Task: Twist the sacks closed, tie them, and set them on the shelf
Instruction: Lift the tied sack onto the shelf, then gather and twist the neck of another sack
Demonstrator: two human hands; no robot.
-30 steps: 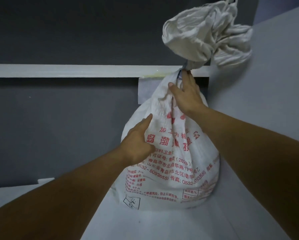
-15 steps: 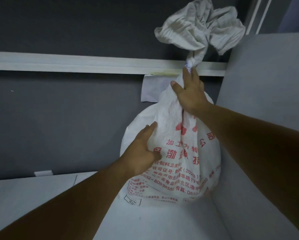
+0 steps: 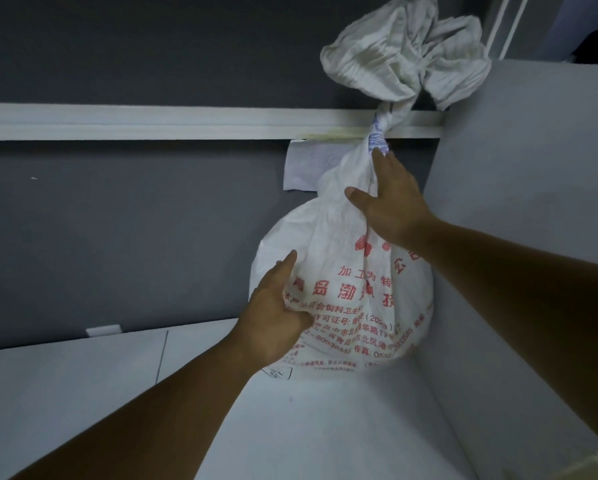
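A white woven sack (image 3: 353,282) with red printed characters stands upright on the pale shelf (image 3: 318,420), pushed into the back right corner. Its neck is twisted and bound with a blue-white tie (image 3: 378,140), and the loose top fans out above. My left hand (image 3: 276,313) lies flat against the sack's lower left side, fingers together and thumb out. My right hand (image 3: 391,202) rests on the sack's upper shoulder just below the tie, fingers extended, not gripping.
A grey side panel (image 3: 532,209) closes the shelf on the right, touching the sack. A dark back wall with a white horizontal rail (image 3: 152,121) runs behind. A paper label (image 3: 304,168) hangs behind the sack. Shelf surface extends to the left.
The view has tilted and the sack appears a little further right in the corner. My right hand has slid slightly down from the tie; my left hand stays on the side.
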